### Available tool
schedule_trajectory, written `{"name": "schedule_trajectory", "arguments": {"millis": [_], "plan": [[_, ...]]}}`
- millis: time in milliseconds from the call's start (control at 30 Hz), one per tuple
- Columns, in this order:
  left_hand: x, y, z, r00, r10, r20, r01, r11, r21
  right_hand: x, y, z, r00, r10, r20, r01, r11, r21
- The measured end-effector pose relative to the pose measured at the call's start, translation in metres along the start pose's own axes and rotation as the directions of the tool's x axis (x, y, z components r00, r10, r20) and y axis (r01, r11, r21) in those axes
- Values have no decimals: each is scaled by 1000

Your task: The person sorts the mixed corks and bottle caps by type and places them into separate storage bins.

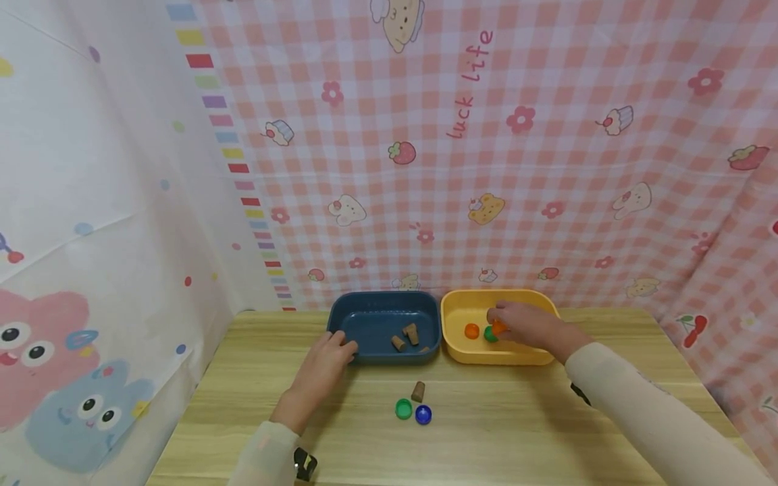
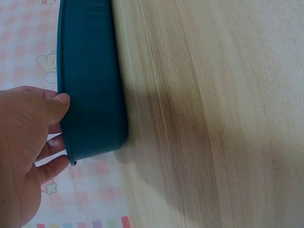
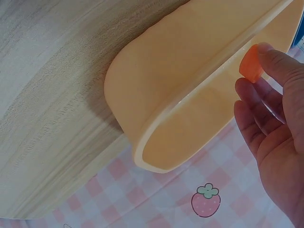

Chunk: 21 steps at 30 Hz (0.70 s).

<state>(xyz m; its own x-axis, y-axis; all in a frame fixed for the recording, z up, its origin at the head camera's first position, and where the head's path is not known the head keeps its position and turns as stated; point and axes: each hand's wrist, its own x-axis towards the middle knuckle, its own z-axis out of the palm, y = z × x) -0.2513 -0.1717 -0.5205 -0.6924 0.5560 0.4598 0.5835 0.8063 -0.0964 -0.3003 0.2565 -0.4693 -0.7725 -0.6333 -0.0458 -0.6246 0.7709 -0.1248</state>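
Observation:
My right hand (image 1: 525, 325) is over the yellow bin (image 1: 535, 355), pinching an orange bottle cap (image 3: 250, 64) between thumb and fingers. Inside that bin lie another orange cap (image 1: 471, 331) and a green cap (image 1: 489, 334). At the front left corner of the dark blue bin (image 1: 371, 307), my left hand (image 1: 322, 361) grips the rim; in the left wrist view its thumb (image 2: 59, 107) presses the outer wall. Several brown corks (image 1: 411, 333) lie in the blue bin's right part.
In front of the bins, a cork (image 1: 418, 391), a green cap (image 1: 404, 408) and a blue cap (image 1: 423, 414) lie on the wooden table (image 1: 486, 432). The bins stand side by side against a pink checked cloth (image 1: 450, 169). White cloth (image 1: 121, 169) hangs at left.

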Motion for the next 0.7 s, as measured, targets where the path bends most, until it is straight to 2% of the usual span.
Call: {"name": "schedule_trajectory", "arguments": {"millis": [267, 533, 700], "plan": [[0, 1, 0, 999, 18, -44, -18, 1000, -4, 0, 2, 1, 1000, -13, -9, 13, 1000, 0], [0, 1, -1, 1000, -3, -3, 3, 1000, -22, -1, 1, 1, 1000, -17, -6, 17, 1000, -26], [0, 1, -2, 1000, -3, -5, 3, 1000, -24, -1, 0, 0, 1000, 1, 13, 0, 1000, -23]]}}
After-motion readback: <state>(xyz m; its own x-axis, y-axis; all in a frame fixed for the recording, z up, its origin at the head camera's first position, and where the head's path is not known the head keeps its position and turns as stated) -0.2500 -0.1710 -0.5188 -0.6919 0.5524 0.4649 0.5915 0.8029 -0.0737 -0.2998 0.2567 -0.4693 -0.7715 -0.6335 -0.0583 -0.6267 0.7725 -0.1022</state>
